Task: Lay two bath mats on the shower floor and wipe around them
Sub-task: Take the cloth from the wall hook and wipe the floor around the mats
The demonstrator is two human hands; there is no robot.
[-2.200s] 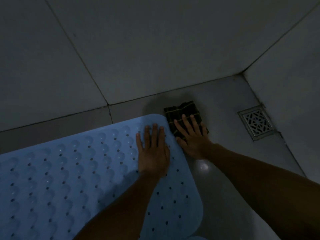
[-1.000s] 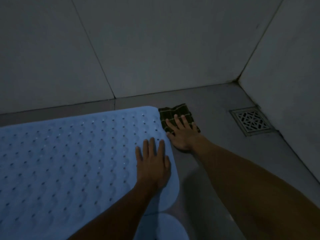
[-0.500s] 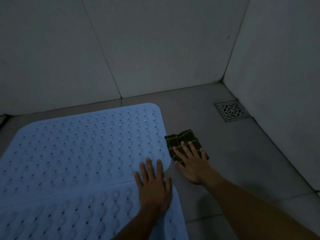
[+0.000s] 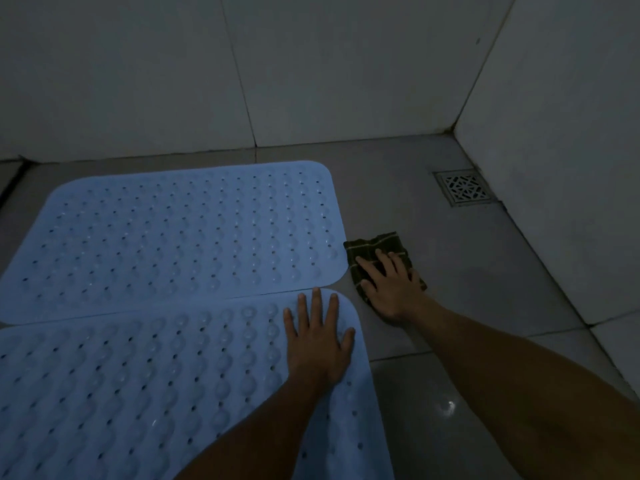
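Two light blue perforated bath mats lie flat side by side on the grey tiled shower floor: the far mat (image 4: 180,233) near the back wall and the near mat (image 4: 138,393) in front of it. My left hand (image 4: 317,341) rests flat, fingers spread, on the near mat's far right corner. My right hand (image 4: 389,285) presses with straight fingers on a folded dark checked cloth (image 4: 375,245) lying on the floor just right of the far mat's near right corner.
A square metal floor drain (image 4: 464,188) sits in the far right corner where the two tiled walls meet. Bare grey floor (image 4: 485,289) stretches between the mats and the right wall, with a small bright reflection on the tile near my right forearm.
Both hands have slid back towards me along the mats' right edge. The cloth moved from the far mat's far corner to its near corner, and my left hand shifted onto the near mat.
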